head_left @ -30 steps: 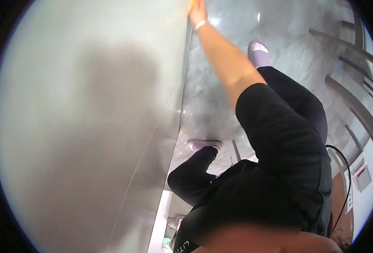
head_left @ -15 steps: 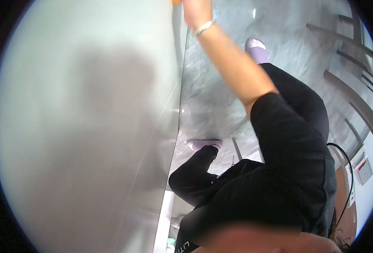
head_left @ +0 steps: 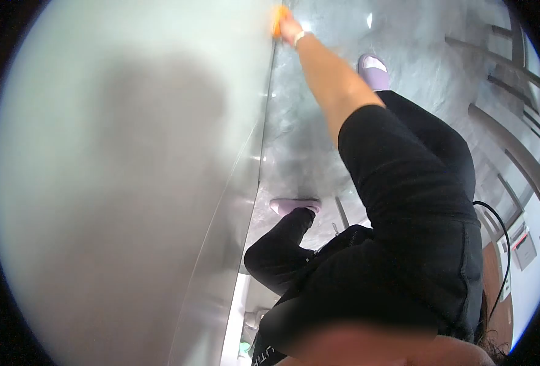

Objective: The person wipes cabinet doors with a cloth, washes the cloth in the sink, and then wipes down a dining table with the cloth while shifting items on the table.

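At the top of the head view, my right hand (head_left: 290, 28), with a pale band on its wrist, is closed around a small orange sponge-like pad (head_left: 278, 22). Motion blur hides the pad's exact kind. The pad is at the upper right edge of a large, smooth grey panel (head_left: 160, 244); whether it presses on the panel, I cannot tell. My right arm reaches out nearly straight from its black sleeve. No part of my left hand shows.
A soft dark shadow lies on the panel, and a thin line runs down it. My feet, in lilac slippers (head_left: 375, 76), stand on a shiny grey floor (head_left: 318, 140). Chair-like dark bars (head_left: 514, 140) and a black cable (head_left: 507, 244) are at the right.
My right hand has come down and slightly right along the panel's edge, bringing the orange pad more fully into view. My upper arm has swung left. The feet have stayed put.
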A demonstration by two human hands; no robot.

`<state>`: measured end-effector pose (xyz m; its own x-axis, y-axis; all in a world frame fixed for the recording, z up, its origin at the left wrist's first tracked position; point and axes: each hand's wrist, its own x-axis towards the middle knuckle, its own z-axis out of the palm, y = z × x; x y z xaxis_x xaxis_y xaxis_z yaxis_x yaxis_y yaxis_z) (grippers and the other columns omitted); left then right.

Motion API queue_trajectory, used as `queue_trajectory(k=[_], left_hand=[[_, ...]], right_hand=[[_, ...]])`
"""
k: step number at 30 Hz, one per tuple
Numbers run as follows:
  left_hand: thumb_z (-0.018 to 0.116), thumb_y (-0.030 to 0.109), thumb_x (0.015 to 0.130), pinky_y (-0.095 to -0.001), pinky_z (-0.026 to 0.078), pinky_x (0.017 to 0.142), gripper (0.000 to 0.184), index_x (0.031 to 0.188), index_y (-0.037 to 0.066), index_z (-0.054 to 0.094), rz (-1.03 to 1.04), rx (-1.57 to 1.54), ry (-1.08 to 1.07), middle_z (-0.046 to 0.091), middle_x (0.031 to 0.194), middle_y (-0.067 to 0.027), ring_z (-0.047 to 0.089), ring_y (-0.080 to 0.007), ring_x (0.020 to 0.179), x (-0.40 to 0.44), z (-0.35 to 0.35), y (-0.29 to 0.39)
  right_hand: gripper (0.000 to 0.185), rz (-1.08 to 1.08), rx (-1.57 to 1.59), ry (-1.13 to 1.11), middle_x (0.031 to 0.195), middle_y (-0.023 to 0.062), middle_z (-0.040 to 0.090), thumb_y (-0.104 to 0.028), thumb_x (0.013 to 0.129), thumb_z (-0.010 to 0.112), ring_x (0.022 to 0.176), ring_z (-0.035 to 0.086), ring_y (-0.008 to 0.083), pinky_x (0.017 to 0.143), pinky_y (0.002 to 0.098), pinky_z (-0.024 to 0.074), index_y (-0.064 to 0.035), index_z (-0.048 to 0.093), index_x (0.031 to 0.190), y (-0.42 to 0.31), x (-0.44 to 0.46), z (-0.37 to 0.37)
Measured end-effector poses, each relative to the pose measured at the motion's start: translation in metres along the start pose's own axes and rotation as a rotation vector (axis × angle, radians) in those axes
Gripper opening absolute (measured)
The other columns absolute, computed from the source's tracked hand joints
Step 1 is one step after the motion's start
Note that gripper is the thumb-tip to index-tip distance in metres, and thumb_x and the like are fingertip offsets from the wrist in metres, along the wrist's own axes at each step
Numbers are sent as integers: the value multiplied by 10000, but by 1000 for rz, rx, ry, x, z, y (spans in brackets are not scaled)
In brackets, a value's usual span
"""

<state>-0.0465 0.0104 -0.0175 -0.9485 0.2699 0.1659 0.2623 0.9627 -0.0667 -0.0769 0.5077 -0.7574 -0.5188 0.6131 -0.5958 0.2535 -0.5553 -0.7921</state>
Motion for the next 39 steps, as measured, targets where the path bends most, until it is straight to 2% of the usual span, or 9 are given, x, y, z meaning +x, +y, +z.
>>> queue_trajectory(k=[3, 6, 14, 17, 24, 30, 32, 34, 39], left_hand=[[436, 213, 1032, -290, 377, 892, 234, 1069, 2, 530, 6, -66, 46, 536, 1043, -65, 494, -164, 964, -12, -15, -4], [439, 205, 1031, -289, 371, 896, 223, 1068, 4, 529, 13, -178, 86, 533, 1045, -62, 489, -161, 968, -22, -27, -7], [473, 141, 1016, -259, 354, 812, 147, 940, 16, 485, 113, -373, 92, 441, 890, -19, 418, -126, 846, -51, -43, 8], [501, 130, 1002, -223, 289, 665, 187, 851, 38, 439, 105, -430, 147, 364, 785, 24, 353, -76, 737, -42, -33, 36], [536, 97, 983, -224, 272, 620, 205, 812, 52, 430, 177, -474, 178, 327, 756, 30, 311, -73, 703, -44, -26, 34], [581, 96, 965, -214, 249, 587, 226, 794, 51, 439, 147, -543, 157, 336, 748, 46, 291, -52, 687, -43, -27, 36], [593, 101, 960, -212, 246, 574, 223, 797, 53, 450, 178, -523, 186, 340, 738, 51, 294, -46, 674, -44, -27, 41], [603, 108, 957, -206, 249, 566, 216, 801, 52, 465, 175, -526, 181, 354, 730, 56, 305, -38, 664, -45, -27, 41], [622, 123, 950, -186, 272, 562, 196, 812, 40, 510, 168, -609, 165, 410, 709, 67, 342, -18, 645, -46, -29, 45]], right_hand=[[349, -8, 243, 142, 1133, 89, 616, -68, 979, 363, 987, 612, 203, 828, 355, 513, -58, 461, 1314, 83, -8, 37], [412, 63, 413, 191, 1200, 92, 596, -26, 966, 332, 1060, 596, 204, 900, 345, 495, -62, 428, 1365, 49, -22, 56], [398, -605, 306, 288, 1154, 98, 603, 15, 904, 352, 1025, 581, 181, 849, 289, 461, -11, 527, 1261, -268, -129, 89], [377, -890, 231, 228, 1213, 179, 551, -32, 912, 421, 1155, 514, 312, 978, 368, 405, -12, 537, 1270, -385, -206, 84], [407, -1479, 247, 112, 1247, 244, 498, 46, 860, 495, 1212, 466, 391, 1061, 408, 355, 24, 523, 1266, -506, -351, 105], [382, -1366, 111, 60, 1382, 231, 482, -41, 962, 458, 1316, 424, 380, 1119, 463, 313, -40, 507, 1341, -408, -478, 127], [512, -1550, 139, 84, 1235, 145, 547, 66, 780, 498, 1222, 468, 338, 1017, 453, 390, -111, 603, 1249, -343, -514, 148], [557, -1482, 193, -133, 1346, 88, 496, 90, 735, 541, 1297, 400, 397, 1114, 563, 293, -189, 659, 1202, -282, -571, 153], [508, -1514, 63, -585, 1365, 32, 498, 91, 745, 575, 1326, 374, 349, 1106, 552, 317, -205, 687, 1143, -152, -641, 150]])
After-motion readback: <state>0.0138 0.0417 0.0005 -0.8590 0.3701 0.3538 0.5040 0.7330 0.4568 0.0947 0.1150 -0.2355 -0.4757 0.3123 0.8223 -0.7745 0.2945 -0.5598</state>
